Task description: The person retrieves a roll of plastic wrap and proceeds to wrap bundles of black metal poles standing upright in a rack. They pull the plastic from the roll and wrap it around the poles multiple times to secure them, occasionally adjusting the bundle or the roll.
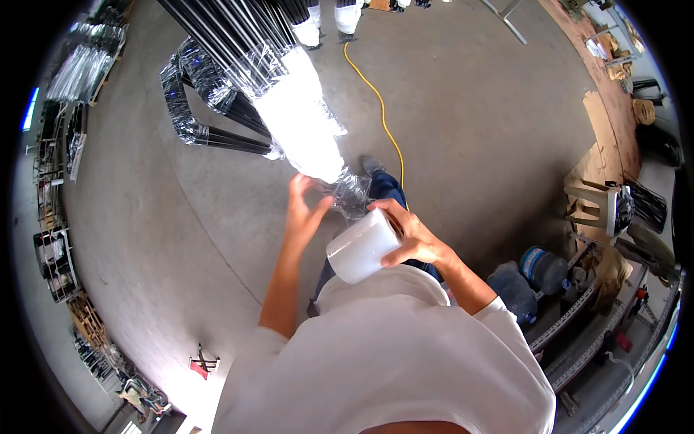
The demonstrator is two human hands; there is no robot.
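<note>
A thick white roll of stretch film [361, 246] tilts in front of my body. My right hand [416, 237] grips it at the right end, fingers over the core and thumb below. My left hand [307, 206] has thumb and fingers spread, close to loose clear film [350, 194] at the near end of a long bundle. Whether its fingertips touch that film I cannot tell. The bundle of black metal tubes [242, 36] runs away to the upper left. White, brightly glaring wrapping [300, 119] covers its near part.
Bent black tubes [189, 101] wrapped in film lie left of the bundle. A yellow cord [383, 116] crosses the floor ahead. Large water bottles [543, 269] stand by metal shelving [571, 325] on the right, below a beige stool [589, 202]. A small folding stool [204, 362] stands at the lower left.
</note>
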